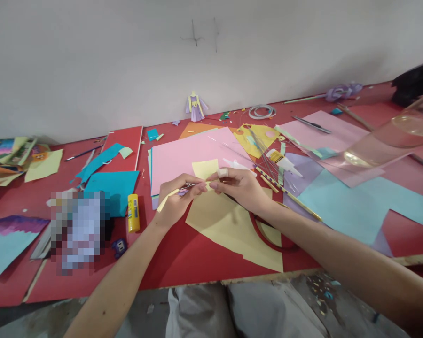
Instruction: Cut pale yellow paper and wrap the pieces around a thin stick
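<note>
My left hand (pixel 179 192) and my right hand (pixel 239 186) meet over the table, thumbs and forefingers pinched together fingertip to fingertip. A narrow pale yellow paper strip (pixel 167 200) sticks out to the left from my left hand, beside a thin shiny metal piece that I cannot make out. Some pale yellow paper shows between the fingertips of both hands, where the fingers partly hide it. A white wrap (pixel 223 172) is around a finger of my right hand. Beneath the hands lie a pale yellow sheet (pixel 229 230) and a pink sheet (pixel 186 157).
Red-handled scissors (pixel 268 239) lie under my right forearm. A yellow glue stick (pixel 133 213) stands left, near a blue sheet (pixel 116 183). A glue bottle (pixel 284 160) and patterned pencil (pixel 292 196) lie right. A paper dress figure (pixel 196 107) leans against the wall; a clear bottle (pixel 391 134) is at right.
</note>
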Demonstrator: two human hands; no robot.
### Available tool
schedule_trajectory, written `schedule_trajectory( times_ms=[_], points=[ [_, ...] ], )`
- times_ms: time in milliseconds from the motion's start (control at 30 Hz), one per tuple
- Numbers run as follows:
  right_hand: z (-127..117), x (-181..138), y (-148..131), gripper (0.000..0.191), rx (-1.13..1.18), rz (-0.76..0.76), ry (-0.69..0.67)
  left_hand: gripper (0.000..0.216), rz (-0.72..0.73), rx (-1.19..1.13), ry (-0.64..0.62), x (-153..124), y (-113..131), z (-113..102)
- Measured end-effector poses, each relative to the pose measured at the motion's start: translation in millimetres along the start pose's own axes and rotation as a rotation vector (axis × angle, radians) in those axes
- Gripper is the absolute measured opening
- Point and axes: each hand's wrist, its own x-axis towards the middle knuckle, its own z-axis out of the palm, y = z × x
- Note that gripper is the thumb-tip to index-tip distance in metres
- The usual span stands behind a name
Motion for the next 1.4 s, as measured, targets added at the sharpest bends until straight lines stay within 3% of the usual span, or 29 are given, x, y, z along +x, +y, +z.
schedule_trajectory(
  times_ms=[333, 867, 1400],
  points=[
    [0.5, 0.4, 2.6, 0.02, -0.036, -0.036, 0.007, 0.017, 0.064, 0.155, -0.01, 1.9, 2.3, -1.6],
    [0.3, -0.9, 3.4, 0.017, -0.044, -0.079, 0.007, 0.014, 0.066, 0.153, -0.004, 3.1, 2.7, -0.6],
    [1.4, -0.9, 4.9, 0.019, -0.011, -0.055, 0.013, 0.007, 0.166, 0.172, 0.016, 3.3, 2.5, 0.1]
  ],
)
